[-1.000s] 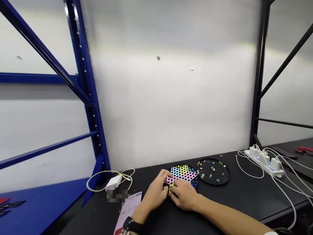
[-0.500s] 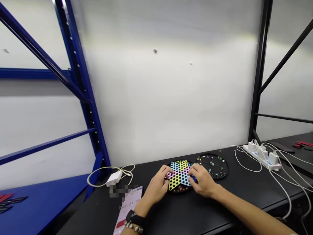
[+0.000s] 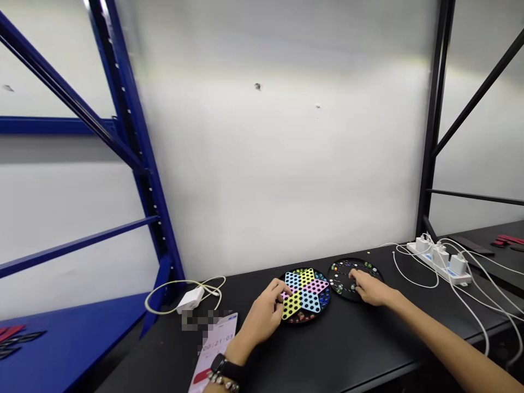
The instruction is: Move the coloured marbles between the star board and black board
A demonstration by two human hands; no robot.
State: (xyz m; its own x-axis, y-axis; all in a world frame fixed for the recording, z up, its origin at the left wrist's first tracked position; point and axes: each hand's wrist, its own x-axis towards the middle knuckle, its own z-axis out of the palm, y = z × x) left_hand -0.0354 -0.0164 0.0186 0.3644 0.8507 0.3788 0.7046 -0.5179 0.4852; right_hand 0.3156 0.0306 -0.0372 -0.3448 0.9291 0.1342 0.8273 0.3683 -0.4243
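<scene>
A round Chinese checkers board (image 3: 303,293) lies on the black table, its star in blue, yellow and pink, with coloured marbles in the rim sections around it. My left hand (image 3: 265,311) has its fingers bent over the board's left edge and pink point, gripping it there. To the right is a round black tray (image 3: 343,293) holding several glass marbles and small light pieces. Over this tray my right hand (image 3: 370,287) reaches down, thumb and fingers pinched together; anything between the fingertips is too small to make out.
A phone (image 3: 215,346) showing a timer lies beside my left forearm. Behind it sit a white charger (image 3: 190,300) and its looped cable. At right, a power strip (image 3: 440,265) carries plugs and trailing white cables. A blue rack post (image 3: 143,147) stands left, a white wall behind.
My right hand has moved right, from the front of the star board across its right side to the black tray. The left hand stays at the board's left edge.
</scene>
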